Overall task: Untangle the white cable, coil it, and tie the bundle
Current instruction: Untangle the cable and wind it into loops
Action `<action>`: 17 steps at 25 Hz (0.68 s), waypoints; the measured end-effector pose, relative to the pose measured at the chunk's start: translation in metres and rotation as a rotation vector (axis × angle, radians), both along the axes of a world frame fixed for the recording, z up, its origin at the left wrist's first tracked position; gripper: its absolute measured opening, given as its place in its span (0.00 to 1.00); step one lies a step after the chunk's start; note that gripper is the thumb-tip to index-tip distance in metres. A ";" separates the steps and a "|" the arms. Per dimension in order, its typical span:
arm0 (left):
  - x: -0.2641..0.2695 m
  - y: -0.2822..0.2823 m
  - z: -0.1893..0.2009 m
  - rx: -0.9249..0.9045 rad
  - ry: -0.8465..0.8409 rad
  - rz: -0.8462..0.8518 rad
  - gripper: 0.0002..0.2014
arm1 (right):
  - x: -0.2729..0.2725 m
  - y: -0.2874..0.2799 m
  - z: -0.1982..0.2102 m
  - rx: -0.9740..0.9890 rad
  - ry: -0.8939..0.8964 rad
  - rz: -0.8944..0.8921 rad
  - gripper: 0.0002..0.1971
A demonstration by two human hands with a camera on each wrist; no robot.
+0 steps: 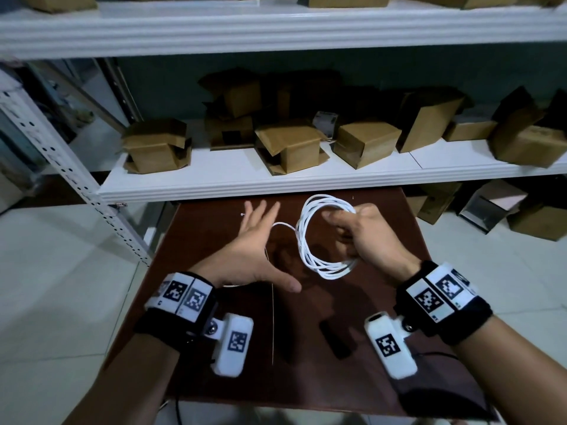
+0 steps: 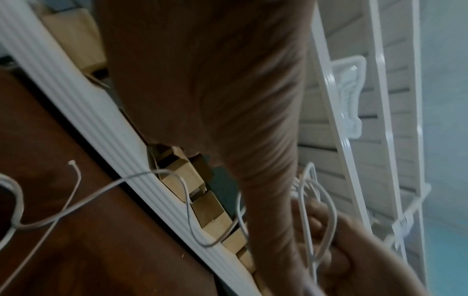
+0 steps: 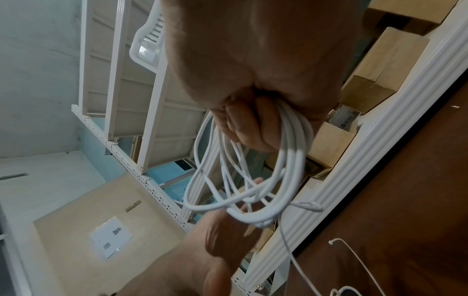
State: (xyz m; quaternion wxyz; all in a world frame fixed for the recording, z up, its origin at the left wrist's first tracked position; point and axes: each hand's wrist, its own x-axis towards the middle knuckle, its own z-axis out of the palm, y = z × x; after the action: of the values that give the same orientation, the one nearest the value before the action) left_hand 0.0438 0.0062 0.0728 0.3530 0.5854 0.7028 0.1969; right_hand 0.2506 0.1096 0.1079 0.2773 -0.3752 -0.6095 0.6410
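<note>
The white cable (image 1: 306, 240) hangs as a coil of several loops above the dark brown table (image 1: 377, 302). My right hand (image 1: 362, 234) grips the coil's right side in a fist; in the right wrist view the fingers (image 3: 253, 128) curl round the bunched loops (image 3: 291, 160). One loose strand (image 1: 283, 224) runs left from the coil to my left hand (image 1: 254, 240), which is open with spread, straight fingers beside the coil. The left wrist view shows that strand (image 2: 126, 178) sagging across to the loops (image 2: 309, 204). A thin white tie (image 1: 272, 317) lies on the table under the left hand.
A white shelf (image 1: 245, 182) with several cardboard boxes (image 1: 288, 148) runs just behind the table. A perforated shelf post (image 1: 76, 179) slants at the left. More boxes (image 1: 491, 207) sit on the tiled floor at the right.
</note>
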 end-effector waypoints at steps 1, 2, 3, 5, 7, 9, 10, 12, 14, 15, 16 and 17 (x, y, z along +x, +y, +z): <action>0.004 -0.001 0.003 0.075 0.032 -0.036 0.86 | -0.001 -0.001 0.000 0.002 -0.004 0.008 0.27; 0.007 -0.002 0.006 0.137 0.015 -0.052 0.85 | -0.002 -0.001 0.000 0.003 -0.008 0.015 0.27; 0.009 -0.003 0.008 0.206 -0.048 -0.062 0.84 | -0.002 -0.001 0.001 0.003 -0.016 0.018 0.27; 0.013 -0.002 0.013 0.323 -0.338 -0.075 0.81 | -0.004 -0.003 0.001 0.009 -0.036 0.028 0.26; 0.018 0.002 0.015 0.396 -0.652 -0.094 0.73 | -0.006 -0.005 0.000 0.017 -0.040 0.046 0.26; 0.025 0.006 0.013 0.429 -0.794 -0.012 0.53 | -0.007 -0.009 0.000 0.019 -0.027 0.064 0.27; 0.029 0.008 0.012 0.440 -0.803 0.058 0.41 | -0.007 -0.011 0.001 0.018 -0.020 0.073 0.27; 0.033 0.010 0.008 0.430 -0.782 0.136 0.20 | -0.007 -0.013 0.003 0.020 -0.016 0.088 0.27; 0.033 0.009 0.004 0.366 -0.803 0.105 0.07 | -0.007 -0.014 0.006 -0.003 0.011 0.071 0.28; 0.034 0.007 0.003 0.329 -0.843 0.098 0.04 | -0.007 -0.013 0.006 -0.038 0.044 0.048 0.29; 0.036 0.005 0.002 0.305 -0.898 0.101 0.04 | -0.007 -0.013 0.006 -0.074 0.081 0.024 0.27; 0.038 0.004 0.001 0.301 -0.964 0.103 0.05 | -0.006 -0.014 0.007 -0.102 0.117 0.003 0.26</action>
State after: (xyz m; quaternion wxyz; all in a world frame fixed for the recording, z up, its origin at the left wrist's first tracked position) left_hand 0.0816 0.0107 0.0740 0.5391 0.4368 0.4517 0.5609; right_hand 0.2442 0.0959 0.1144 0.2920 -0.3496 -0.5594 0.6925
